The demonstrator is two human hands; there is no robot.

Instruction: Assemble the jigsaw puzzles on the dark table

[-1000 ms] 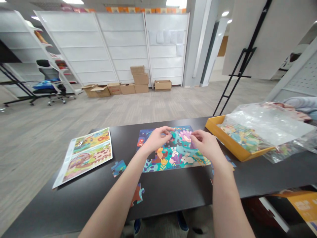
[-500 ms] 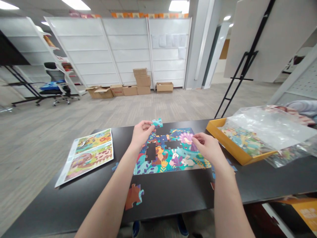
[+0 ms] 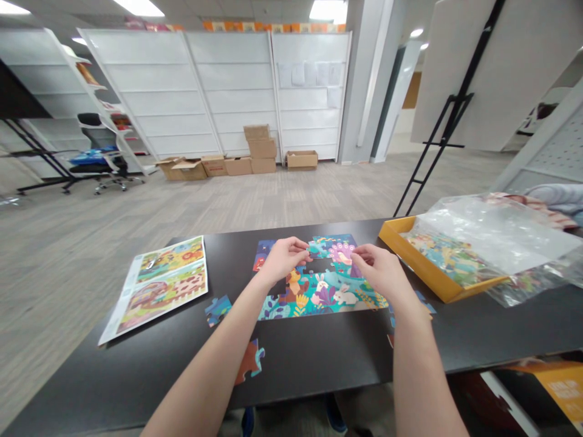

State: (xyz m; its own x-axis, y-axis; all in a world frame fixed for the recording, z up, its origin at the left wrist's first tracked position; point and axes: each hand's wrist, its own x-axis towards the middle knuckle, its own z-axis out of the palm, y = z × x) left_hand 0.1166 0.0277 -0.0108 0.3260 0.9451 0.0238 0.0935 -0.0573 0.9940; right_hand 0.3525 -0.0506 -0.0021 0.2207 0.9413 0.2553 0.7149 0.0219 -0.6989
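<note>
A partly assembled jigsaw puzzle [image 3: 332, 297] of animals and plants lies on the black table, with dark gaps in its middle and left parts. Over its upper middle, my left hand [image 3: 289, 261] pinches a light-blue puzzle piece [image 3: 319, 249] beside the purple peacock. My right hand [image 3: 376, 264] is at the puzzle's upper right edge, fingers curled and thumb and forefinger closed at the peacock's side. Loose pieces lie around: a blue piece [image 3: 218, 309] left of my left forearm, a brown piece [image 3: 249, 361] partly behind it, and blue pieces [image 3: 424, 301] by my right forearm.
A printed picture sheet [image 3: 159, 285] rests on the table's left side. At the right stands a yellow box [image 3: 449, 291] of puzzle pieces, with a clear plastic bag [image 3: 505, 233] over it. Beyond the table are a black easel stand [image 3: 437, 145] and cardboard boxes [image 3: 239, 165].
My left hand has moved right and toward me, bringing the light-blue piece from above the puzzle's far edge to beside the peacock. My right hand has stayed almost still.
</note>
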